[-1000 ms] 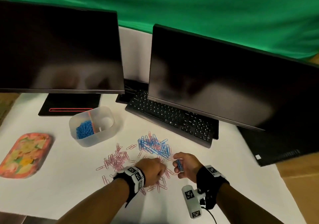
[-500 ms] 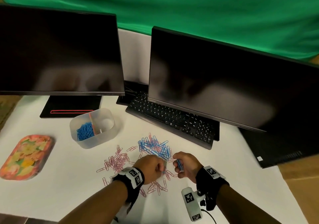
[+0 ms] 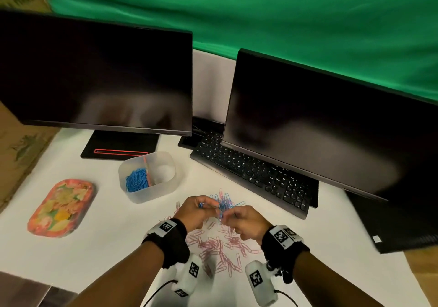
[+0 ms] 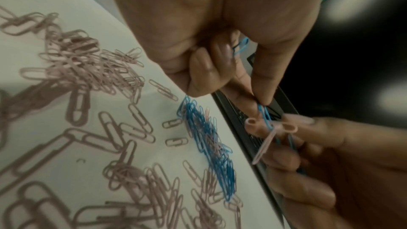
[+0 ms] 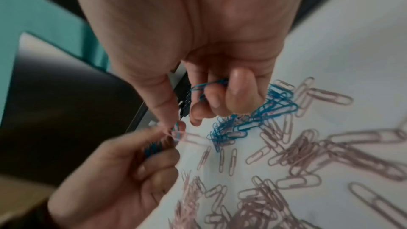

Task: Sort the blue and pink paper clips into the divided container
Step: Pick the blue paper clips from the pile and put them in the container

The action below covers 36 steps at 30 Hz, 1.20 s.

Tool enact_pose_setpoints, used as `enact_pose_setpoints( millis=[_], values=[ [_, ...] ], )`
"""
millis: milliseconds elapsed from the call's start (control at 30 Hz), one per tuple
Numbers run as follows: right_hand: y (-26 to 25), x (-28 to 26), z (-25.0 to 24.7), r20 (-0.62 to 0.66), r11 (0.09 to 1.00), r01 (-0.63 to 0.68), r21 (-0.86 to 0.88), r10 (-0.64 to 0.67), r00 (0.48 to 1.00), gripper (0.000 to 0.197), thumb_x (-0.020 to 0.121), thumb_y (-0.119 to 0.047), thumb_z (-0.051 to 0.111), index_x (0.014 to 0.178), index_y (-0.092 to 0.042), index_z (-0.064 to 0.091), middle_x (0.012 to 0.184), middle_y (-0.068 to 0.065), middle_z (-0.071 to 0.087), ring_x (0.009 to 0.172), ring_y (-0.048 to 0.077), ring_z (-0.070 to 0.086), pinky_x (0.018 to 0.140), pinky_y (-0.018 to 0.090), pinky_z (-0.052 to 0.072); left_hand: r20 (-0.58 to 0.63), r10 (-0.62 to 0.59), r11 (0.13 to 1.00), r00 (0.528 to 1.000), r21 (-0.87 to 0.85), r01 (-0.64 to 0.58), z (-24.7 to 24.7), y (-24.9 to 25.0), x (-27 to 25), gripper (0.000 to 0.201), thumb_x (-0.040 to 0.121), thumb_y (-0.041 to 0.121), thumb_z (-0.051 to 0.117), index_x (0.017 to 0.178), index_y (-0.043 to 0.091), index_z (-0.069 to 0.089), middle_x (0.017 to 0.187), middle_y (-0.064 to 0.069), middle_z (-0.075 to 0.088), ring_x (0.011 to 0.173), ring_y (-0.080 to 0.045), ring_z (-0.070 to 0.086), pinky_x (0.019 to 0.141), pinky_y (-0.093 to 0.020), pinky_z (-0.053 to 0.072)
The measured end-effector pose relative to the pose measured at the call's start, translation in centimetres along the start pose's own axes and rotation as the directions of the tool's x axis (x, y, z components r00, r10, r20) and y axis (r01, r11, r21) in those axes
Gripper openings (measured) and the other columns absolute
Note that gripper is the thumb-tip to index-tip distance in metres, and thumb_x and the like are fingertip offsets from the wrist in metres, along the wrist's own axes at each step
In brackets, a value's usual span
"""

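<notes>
Two dark monitors, one ahead of my left hand [image 3: 190, 212] and one [image 3: 331, 126] ahead of my right hand [image 3: 244, 221], stand at the back of the white table [image 3: 106, 247]. A black keyboard [image 3: 251, 174] lies under the right-hand screen, just beyond my knuckles. Well out to the left of my left hand sits a flowered orange tray [image 3: 60, 208].

Ahead of that hand and a little to its left stands the divided container [image 3: 148, 176], a translucent tub with an orange partition; blue clips fill its left compartment, and what the right one holds I cannot tell.

Both my hands are raised over the loose clips, fingertips meeting. The pink paper clips [image 3: 220, 250] are scattered on the table below and behind my wrists, toward me. The blue paper clips [image 4: 211, 147] lie in a tangled heap just past my fingertips, between my hands and the keyboard, with a few pink ones mixed in.

My left hand is clenched around some blue clips, its thumb and forefinger pinching a blue clip [image 4: 263, 112] at its end. My right hand also grips a bunch of blue clips in its curled fingers, and its thumb and forefinger nip a pink clip [image 4: 267, 139] that is hooked through the blue one my left hand holds. The two linked clips hang between my fingertips, above the table.
</notes>
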State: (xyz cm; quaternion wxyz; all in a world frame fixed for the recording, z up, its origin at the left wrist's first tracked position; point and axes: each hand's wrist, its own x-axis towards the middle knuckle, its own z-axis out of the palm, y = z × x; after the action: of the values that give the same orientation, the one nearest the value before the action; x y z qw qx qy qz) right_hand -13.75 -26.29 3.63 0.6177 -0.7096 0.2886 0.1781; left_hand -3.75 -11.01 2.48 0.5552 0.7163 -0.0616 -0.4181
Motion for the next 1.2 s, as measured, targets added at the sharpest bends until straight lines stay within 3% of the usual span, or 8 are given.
enact_pose_setpoints(
  millis=[100, 233, 467, 600, 700, 800, 1000, 1200],
  values=[
    [-0.4, 0.0, 0.9, 0.059, 0.978, 0.135, -0.16, -0.127, 0.99, 0.009, 0.087, -0.017, 0.067, 0.078, -0.016, 0.066, 0.048, -0.012, 0.049, 0.039, -0.002, 0.038, 0.042, 0.012, 0.031, -0.037, -0.011, 0.998, 0.999, -0.056, 0.009, -0.6, 0.2, 0.0, 0.016, 0.078, 0.008, 0.073, 0.093, 0.009, 0.071, 0.052, 0.006, 0.057, 0.042, -0.011, 0.033, 0.045, -0.02, 0.028],
    [-0.5, 0.2, 1.5, 0.027, 0.939, 0.245, -0.24, -0.246, 0.969, 0.023, 0.089, -0.024, 0.065, 0.083, -0.002, 0.069, 0.06, -0.005, 0.048, 0.052, 0.005, 0.039, 0.053, 0.015, 0.034, -0.064, 0.014, 0.996, 0.998, -0.085, -0.019, -1.4, 0.7, -0.1, 0.009, 0.081, 0.01, 0.072, 0.09, 0.01, 0.07, 0.042, 0.009, 0.05, 0.042, -0.012, 0.03, 0.045, -0.02, 0.027],
    [-0.7, 0.6, 2.1, -0.077, 0.956, 0.243, -0.162, -0.258, 0.963, 0.017, 0.088, -0.033, 0.064, 0.08, -0.02, 0.07, 0.062, -0.009, 0.054, 0.059, 0.007, 0.045, 0.064, 0.021, 0.039, -0.066, 0.068, 0.986, 0.995, -0.145, -0.077, -2.4, 1.2, -0.4, 0.007, 0.081, 0.012, 0.072, 0.085, 0.011, 0.066, 0.065, -0.008, 0.056, 0.042, -0.014, 0.029, 0.043, -0.019, 0.027],
    [-1.4, 0.2, 2.3, -0.159, 0.947, 0.291, -0.136, -0.311, 0.937, 0.024, 0.093, -0.021, 0.058, 0.074, -0.028, 0.069, 0.055, -0.015, 0.056, 0.053, -0.001, 0.044, 0.06, 0.015, 0.035, -0.041, 0.117, 0.972, 0.992, -0.198, -0.123, -2.5, 2.1, -0.6, 0.006, 0.082, 0.006, 0.07, 0.083, 0.009, 0.064, 0.053, -0.001, 0.046, 0.041, -0.011, 0.026, 0.045, -0.02, 0.022],
    [-2.1, -0.1, 2.5, -0.142, 0.968, 0.234, 0.092, -0.22, 0.965, 0.027, 0.095, -0.014, 0.053, 0.076, -0.02, 0.071, 0.059, -0.005, 0.05, 0.044, 0.006, 0.033, 0.045, 0.019, 0.025, -0.021, 0.136, 0.966, 0.991, -0.218, -0.137, -2.8, 2.5, -0.5, 0.006, 0.083, 0.006, 0.07, 0.084, 0.008, 0.064, 0.044, 0.006, 0.043, 0.04, -0.011, 0.025, 0.046, -0.022, 0.023],
    [-2.7, -0.2, 2.2, -0.097, 0.929, 0.134, 0.344, -0.106, 0.99, 0.032, 0.094, -0.011, 0.052, 0.068, -0.018, 0.068, 0.062, 0.003, 0.046, 0.046, 0.011, 0.023, 0.045, 0.021, 0.013, -0.013, 0.132, 0.962, 0.991, -0.239, -0.131, -3.0, 2.3, -0.3, 0.005, 0.083, 0.008, 0.07, 0.082, 0.011, 0.066, 0.044, 0.005, 0.04, 0.041, -0.012, 0.024, 0.047, -0.022, 0.024],
    [-2.6, -0.2, 2.3, -0.214, 0.964, 0.088, 0.25, -0.034, 0.976, 0.015, 0.09, -0.016, 0.062, 0.078, -0.012, 0.068, 0.058, 0.0, 0.035, 0.039, 0.007, 0.025, 0.04, 0.016, 0.02, -0.017, 0.11, 0.948, 0.994, -0.297, -0.111, -2.8, 1.8, -0.3, 0.006, 0.083, 0.009, 0.07, 0.086, 0.008, 0.066, 0.065, -0.015, 0.05, 0.043, -0.012, 0.023, 0.046, -0.022, 0.022],
    [-2.5, -0.9, 2.3, -0.131, 0.893, -0.013, 0.451, 0.081, 0.988, 0.015, 0.091, -0.017, 0.06, 0.086, -0.007, 0.071, 0.06, -0.001, 0.045, 0.045, 0.009, 0.021, 0.043, 0.02, 0.013, -0.06, 0.103, 0.979, 0.993, -0.171, -0.112, -2.1, 1.0, -0.3, 0.01, 0.081, 0.011, 0.073, 0.085, 0.008, 0.064, 0.06, -0.007, 0.063, 0.039, -0.013, 0.023, 0.044, -0.02, 0.023]
  ],
)
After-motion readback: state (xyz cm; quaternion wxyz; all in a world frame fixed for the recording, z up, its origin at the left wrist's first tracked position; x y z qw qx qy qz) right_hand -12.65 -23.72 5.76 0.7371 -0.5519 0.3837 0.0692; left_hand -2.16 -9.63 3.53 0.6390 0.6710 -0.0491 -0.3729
